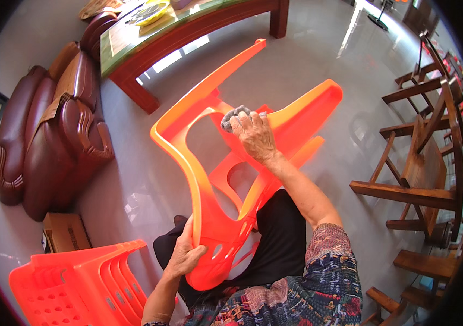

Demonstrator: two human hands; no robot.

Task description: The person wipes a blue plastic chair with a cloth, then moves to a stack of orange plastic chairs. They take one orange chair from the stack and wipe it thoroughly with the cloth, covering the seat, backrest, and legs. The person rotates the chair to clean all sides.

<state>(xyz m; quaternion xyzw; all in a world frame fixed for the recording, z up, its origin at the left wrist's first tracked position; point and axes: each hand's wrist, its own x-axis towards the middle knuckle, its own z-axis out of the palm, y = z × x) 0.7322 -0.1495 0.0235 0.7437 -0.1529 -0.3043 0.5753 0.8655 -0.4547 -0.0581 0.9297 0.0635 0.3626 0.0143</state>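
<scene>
An orange-red plastic armchair point(197, 187) lies tipped across my lap, its legs pointing away from me. My left hand point(185, 254) grips the edge of its backrest at the near end, the thumb lying over the plastic. Farther out, my right hand point(253, 135) is closed on a grey cloth point(233, 117) and presses it to the chair near the seat and a leg. Part of the cloth is hidden under my fingers.
Stacked orange-red plastic chairs point(79, 280) stand at my lower left, near a cardboard box point(67, 231). A brown leather sofa point(52, 146) is on the left. Ahead is a low table point(188, 32) with a wooden frame. Wooden chairs point(421, 157) crowd the right side.
</scene>
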